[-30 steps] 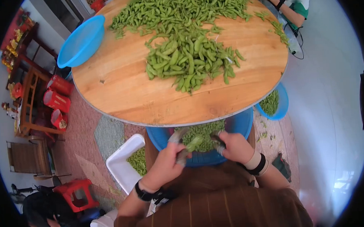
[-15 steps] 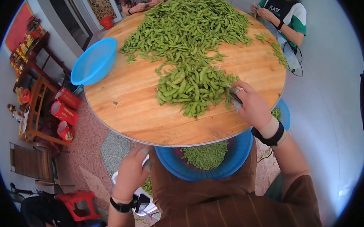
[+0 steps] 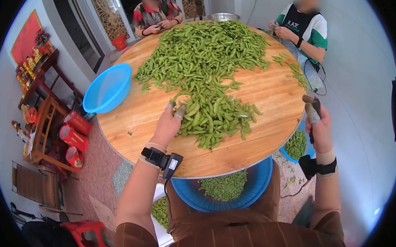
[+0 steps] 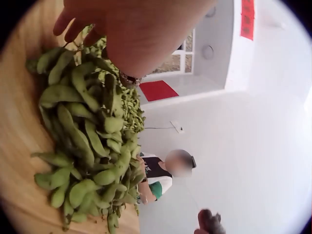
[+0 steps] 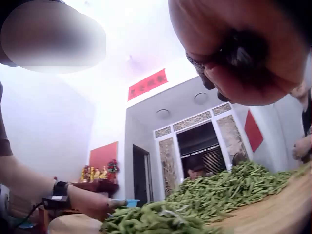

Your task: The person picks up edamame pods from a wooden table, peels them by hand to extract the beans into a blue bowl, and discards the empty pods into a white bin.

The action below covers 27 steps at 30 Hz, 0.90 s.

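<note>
- Light blue basin [image 3: 107,87] sits on the left edge of the round wood-grain table [image 3: 273,129]; ribbed blue tub [image 3: 189,198] is below the near edge, partly under it, with shelled beans [image 3: 223,187] inside.
- Left forearm blocks some of the white bin [image 3: 161,234].
- Left hand [image 3: 165,127]: fingers loosely out at the left edge of the plump, curved green pods [image 3: 213,116].
- Right hand [image 3: 321,129]: curled round something dark [image 3: 311,137], too covered to identify.

Left forearm [image 3: 139,188] extended, right fingers [image 3: 313,115] apparently curled
</note>
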{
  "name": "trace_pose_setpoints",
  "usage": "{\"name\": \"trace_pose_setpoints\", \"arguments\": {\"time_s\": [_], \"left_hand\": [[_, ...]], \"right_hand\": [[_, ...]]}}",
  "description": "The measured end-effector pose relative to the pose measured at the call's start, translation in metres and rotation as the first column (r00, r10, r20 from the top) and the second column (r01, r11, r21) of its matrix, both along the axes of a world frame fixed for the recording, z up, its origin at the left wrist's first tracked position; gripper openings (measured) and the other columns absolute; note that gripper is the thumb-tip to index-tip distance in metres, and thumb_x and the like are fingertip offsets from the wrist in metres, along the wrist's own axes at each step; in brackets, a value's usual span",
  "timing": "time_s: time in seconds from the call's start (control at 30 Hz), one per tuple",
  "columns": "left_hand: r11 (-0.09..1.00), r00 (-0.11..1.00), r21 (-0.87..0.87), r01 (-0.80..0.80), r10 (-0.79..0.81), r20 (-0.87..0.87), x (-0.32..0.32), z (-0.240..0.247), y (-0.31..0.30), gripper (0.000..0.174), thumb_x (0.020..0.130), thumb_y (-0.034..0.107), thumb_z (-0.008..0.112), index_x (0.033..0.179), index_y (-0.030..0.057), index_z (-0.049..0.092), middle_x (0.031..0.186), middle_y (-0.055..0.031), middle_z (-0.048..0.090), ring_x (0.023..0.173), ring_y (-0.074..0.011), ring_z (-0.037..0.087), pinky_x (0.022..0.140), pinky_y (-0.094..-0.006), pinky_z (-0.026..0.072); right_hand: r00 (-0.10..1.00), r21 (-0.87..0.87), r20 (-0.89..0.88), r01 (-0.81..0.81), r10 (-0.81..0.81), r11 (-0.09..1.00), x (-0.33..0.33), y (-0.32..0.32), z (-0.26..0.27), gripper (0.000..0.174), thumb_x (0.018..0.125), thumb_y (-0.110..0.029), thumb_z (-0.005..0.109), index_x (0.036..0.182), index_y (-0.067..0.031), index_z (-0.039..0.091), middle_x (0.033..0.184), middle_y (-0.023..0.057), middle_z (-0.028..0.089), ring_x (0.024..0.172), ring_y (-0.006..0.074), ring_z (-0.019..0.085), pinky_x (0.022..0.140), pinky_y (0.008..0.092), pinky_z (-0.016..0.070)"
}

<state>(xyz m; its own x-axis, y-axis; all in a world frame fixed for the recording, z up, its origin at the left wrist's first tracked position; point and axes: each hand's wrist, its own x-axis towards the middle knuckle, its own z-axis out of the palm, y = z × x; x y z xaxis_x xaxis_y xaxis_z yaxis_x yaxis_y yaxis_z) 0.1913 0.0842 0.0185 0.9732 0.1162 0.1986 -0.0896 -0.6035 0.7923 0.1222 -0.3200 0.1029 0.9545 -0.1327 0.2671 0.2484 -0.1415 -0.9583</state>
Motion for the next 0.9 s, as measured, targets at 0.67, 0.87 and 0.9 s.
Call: {"name": "trace_pose_setpoints", "arguments": {"time_s": [0.67,0.87,0.9], "left_hand": [[0.992,0.988,0.125,0.004,-0.024,0.155,-0.075,0.003,-0.088,0.072,0.084,0.022,0.065,0.139,-0.0042,0.027,0.128,-0.031,0.034,0.115,-0.0421,0.039,0.102,-0.0443,0.0308],[0.89,0.947,0.426,-0.16,0.016,0.321,-0.062,0.03,-0.092,0.056,0.08,0.019,0.066,0.128,-0.0026,0.045,0.13,-0.0291,0.035,0.114,-0.0435,0.039,0.101,-0.0462,0.0311],[0.888,0.934,0.443,-0.127,-0.044,0.355,-0.054,0.031,-0.09,0.052,0.078,0.017,0.067,0.123,-0.0031,0.049,0.128,-0.0273,0.038,0.113,-0.043,0.04,0.099,-0.0461,0.0327]], "right_hand": [[0.959,-0.294,-0.057,-0.282,0.277,0.913,0.072,0.097,-0.028,0.022,0.08,-0.02,0.068,0.092,-0.0021,0.062,0.065,0.0074,0.057,0.054,0.0239,0.054,0.051,0.0341,0.0438],[0.927,0.086,-0.156,-0.332,0.342,0.939,0.072,0.084,0.007,0.024,0.081,-0.025,0.07,0.091,-0.0043,0.061,0.066,-0.0018,0.055,0.055,0.0059,0.048,0.046,0.0229,0.0376],[0.965,-0.241,-0.041,-0.262,0.26,0.934,0.07,0.084,0.001,0.027,0.08,-0.025,0.071,0.093,-0.0039,0.06,0.066,0.0003,0.054,0.055,0.0076,0.049,0.047,0.0249,0.0391]]}}
